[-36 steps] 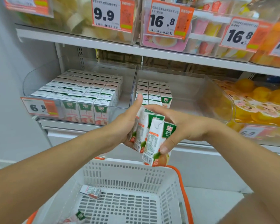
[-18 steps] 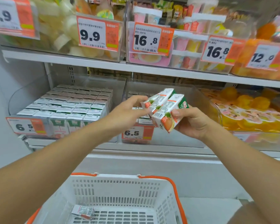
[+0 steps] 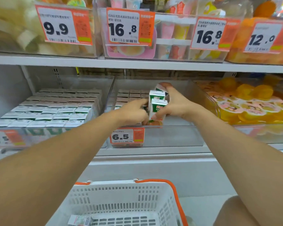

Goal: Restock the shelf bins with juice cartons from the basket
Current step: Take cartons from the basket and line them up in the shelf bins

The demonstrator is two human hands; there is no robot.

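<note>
Middle bin [image 3: 170,136]: rows of cartons [image 3: 129,95] at back-left; both hands' fingers [image 3: 169,90] gripping juice cartons [image 3: 158,105]. Basket [image 3: 121,198]: one carton [image 3: 79,220].

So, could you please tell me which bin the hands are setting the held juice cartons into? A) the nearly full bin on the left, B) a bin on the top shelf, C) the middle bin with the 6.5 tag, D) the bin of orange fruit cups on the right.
C: the left hand and right hand hold the juice cartons upright inside the middle bin, just behind its 6.5 tag.
</note>
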